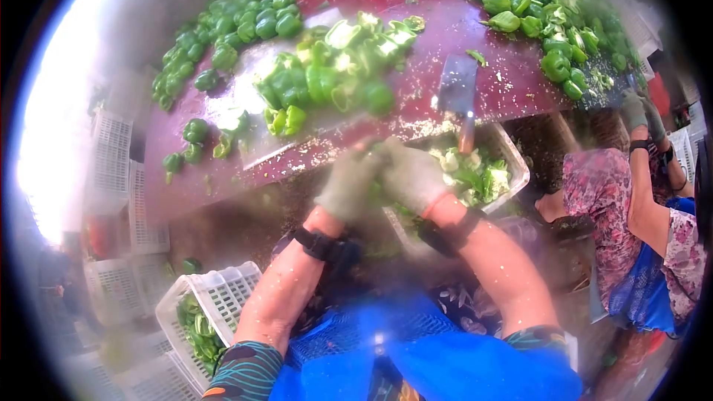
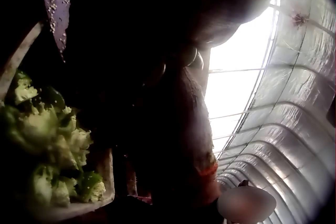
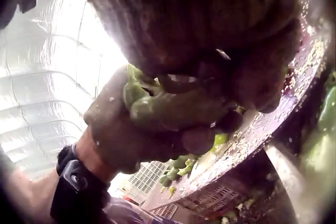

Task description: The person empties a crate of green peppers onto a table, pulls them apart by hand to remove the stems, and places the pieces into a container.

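Note:
My gloved left hand [image 1: 344, 184] and gloved right hand [image 1: 413, 177] meet in front of the table's near edge. Between them is a green bell pepper [image 3: 178, 111], mostly covered by gloves in the head view. The right wrist view has the left hand [image 3: 131, 140] gripping the pepper from below, its fingers wrapped round one side. Over the pepper's other end, the right hand [image 3: 210, 29] curls its fingers. Deep shadow fills much of the left wrist view. Right beside the hands, a white crate [image 1: 520, 171] holds pepper cores and scraps [image 1: 494, 178].
A cleaver [image 1: 457, 85] lies on the red table [image 1: 423, 30], its handle jutting over the crate. Cut peppers [image 1: 319, 78] are heaped in front, with whole peppers [image 1: 260, 18] behind. Another basket [image 1: 230, 293] of green pieces stands lower left. A second person [image 1: 646, 208] works at right.

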Demonstrator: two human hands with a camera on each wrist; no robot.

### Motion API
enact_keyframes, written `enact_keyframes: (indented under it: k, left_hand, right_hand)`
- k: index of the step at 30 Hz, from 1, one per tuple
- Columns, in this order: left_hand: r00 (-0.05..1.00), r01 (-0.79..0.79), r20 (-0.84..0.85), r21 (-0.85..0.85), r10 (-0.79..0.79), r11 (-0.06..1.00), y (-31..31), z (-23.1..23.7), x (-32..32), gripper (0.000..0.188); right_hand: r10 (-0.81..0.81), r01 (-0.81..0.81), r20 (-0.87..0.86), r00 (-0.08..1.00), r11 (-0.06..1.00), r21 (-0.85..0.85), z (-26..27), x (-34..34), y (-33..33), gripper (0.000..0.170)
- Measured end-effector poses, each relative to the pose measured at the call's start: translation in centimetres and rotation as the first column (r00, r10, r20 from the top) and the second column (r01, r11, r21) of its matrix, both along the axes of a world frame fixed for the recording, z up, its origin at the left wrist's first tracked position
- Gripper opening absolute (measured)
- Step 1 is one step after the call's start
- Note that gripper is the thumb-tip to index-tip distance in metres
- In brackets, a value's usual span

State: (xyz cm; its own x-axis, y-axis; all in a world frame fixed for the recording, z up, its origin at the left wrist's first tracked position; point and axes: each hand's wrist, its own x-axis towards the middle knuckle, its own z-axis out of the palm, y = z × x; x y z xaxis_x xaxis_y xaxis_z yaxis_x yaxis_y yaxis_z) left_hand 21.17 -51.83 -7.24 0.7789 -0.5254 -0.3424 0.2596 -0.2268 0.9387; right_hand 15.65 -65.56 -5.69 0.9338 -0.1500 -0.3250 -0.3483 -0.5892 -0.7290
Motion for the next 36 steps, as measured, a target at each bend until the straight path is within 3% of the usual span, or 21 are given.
enact_keyframes:
  k: [2, 4, 6, 8, 11, 14, 16, 18, 19, 23, 24, 25, 27, 28, 29, 30, 31, 32, 34, 35, 36]
  left_hand:
    - [0.999, -0.015, 0.051, 0.045, 0.013, 0.999, -0.1, 1.0, -0.3, 0.035]
    - [0.929, 0.112, 0.347, 0.066, -0.128, 0.992, 0.5, -0.3, 0.0, 0.037]
    - [0.949, 0.1, 0.3, 0.017, -0.101, 0.995, 0.7, -1.1, -0.2, 0.038]
    - [0.991, -0.086, -0.11, -0.077, 0.077, 0.993, -0.6, 2.3, -1.3, 0.04]
    - [0.996, -0.072, -0.058, -0.045, 0.069, 0.996, -0.4, 2.6, -1.4, 0.04]
    - [0.975, -0.172, -0.173, -0.181, 0.141, 0.968, 0.2, 2.9, -0.9, 0.039]
    - [0.925, 0.045, 0.38, -0.064, -0.018, 0.997, 1.1, 1.4, 0.0, 0.044]
    - [0.986, -0.144, -0.125, -0.261, 0.114, 0.954, 1.1, 1.4, 0.3, 0.047]
    - [0.987, -0.147, -0.09, -0.186, 0.133, 0.971, 1.0, 2.1, 0.2, 0.047]
    - [0.916, -0.241, -0.364, -0.169, 0.166, 0.956, 1.4, 2.3, 0.3, 0.038]
    - [0.94, -0.213, -0.295, -0.119, 0.171, 0.97, 1.5, 1.4, 0.4, 0.038]
    - [0.962, -0.182, -0.217, -0.067, 0.163, 0.981, 1.4, 0.7, 0.5, 0.037]
    - [0.99, -0.126, -0.055, 0.019, 0.127, 0.992, 1.4, -1.0, 0.7, 0.036]
    - [0.989, -0.144, 0.037, 0.031, 0.142, 0.989, 1.3, -0.9, 0.7, 0.036]
    - [0.979, -0.165, 0.129, 0.042, 0.158, 0.985, 1.1, -0.7, 0.8, 0.036]
    - [0.963, -0.249, 0.117, 0.032, 0.244, 0.968, 1.0, -0.5, 0.7, 0.036]
    - [0.939, -0.333, 0.105, 0.021, 0.329, 0.943, 0.4, 1.0, 0.5, 0.037]
    - [0.896, -0.369, 0.301, 0.089, 0.328, 0.925, 0.6, 0.6, 0.9, 0.038]
    - [0.72, -0.406, 0.672, 0.203, 0.175, 0.891, 1.4, -0.8, 2.3, 0.037]
    - [0.557, -0.448, 0.83, 0.263, 0.036, 0.855, 1.7, -1.2, 3.1, 0.036]
    - [0.362, -0.526, 0.928, 0.283, -0.09, 0.802, 2.1, -1.7, 3.9, 0.034]
  right_hand:
    - [-0.034, 0.03, 0.022, 0.999, 0.989, 0.147, -0.8, -0.2, -0.6, 0.027]
    - [-0.098, 0.086, 0.04, 0.994, 0.97, 0.229, -1.6, -0.2, -1.0, 0.025]
    - [-0.14, 0.116, 0.069, 0.988, 0.954, 0.278, -2.5, -0.4, -1.2, 0.024]
    - [-0.156, 0.116, 0.114, 0.981, 0.949, 0.294, -3.1, -0.6, -1.1, 0.023]
    - [-0.226, 0.221, -0.051, 0.973, 0.838, 0.499, -1.0, -0.9, -1.1, 0.024]
    - [-0.262, 0.25, -0.082, 0.962, 0.715, 0.653, 0.0, -1.1, -1.9, 0.026]
    - [-0.266, 0.218, -0.027, 0.964, 0.726, 0.652, -0.7, -1.1, -2.2, 0.025]
    - [-0.271, 0.195, 0.001, 0.963, 0.695, 0.692, -1.7, -1.2, -2.4, 0.024]
    - [-0.29, 0.199, -0.013, 0.957, 0.622, 0.757, -1.7, -1.3, -2.6, 0.025]
    - [-0.326, 0.184, -0.086, 0.942, 0.285, 0.941, -1.2, -1.2, -3.4, 0.026]
    - [-0.327, 0.168, -0.098, 0.94, 0.194, 0.967, -1.1, -1.0, -3.6, 0.026]
    - [-0.314, 0.08, 0.07, 0.947, 0.439, 0.895, -2.7, -0.8, -4.1, 0.021]
    - [-0.245, 0.117, 0.089, 0.965, 0.714, 0.69, -2.2, -0.5, -4.0, 0.019]
    - [-0.071, 0.023, 0.105, 0.992, 0.914, 0.405, -2.2, -0.2, -4.2, 0.021]
    - [0.126, -0.127, 0.068, 0.99, 0.992, 0.01, -2.3, 0.0, -4.4, 0.023]
    - [0.279, -0.266, -0.005, 0.96, 0.91, -0.318, -2.2, 0.2, -4.6, 0.026]
    - [0.126, -0.139, -0.059, 0.99, 0.913, -0.384, -1.9, -0.4, -4.3, 0.028]
    - [-0.036, -0.013, -0.101, 0.994, 0.892, -0.452, -1.6, -1.2, -4.1, 0.03]
    - [-0.193, 0.226, 0.181, 0.964, 0.956, -0.185, -1.8, -1.3, -4.5, 0.032]
    - [-0.288, 0.311, 0.3, 0.909, 0.95, -0.029, -1.9, -1.2, -5.0, 0.033]
    - [-0.284, 0.247, 0.461, 0.841, 0.959, 0.139, -4.8, -0.6, -5.7, 0.033]
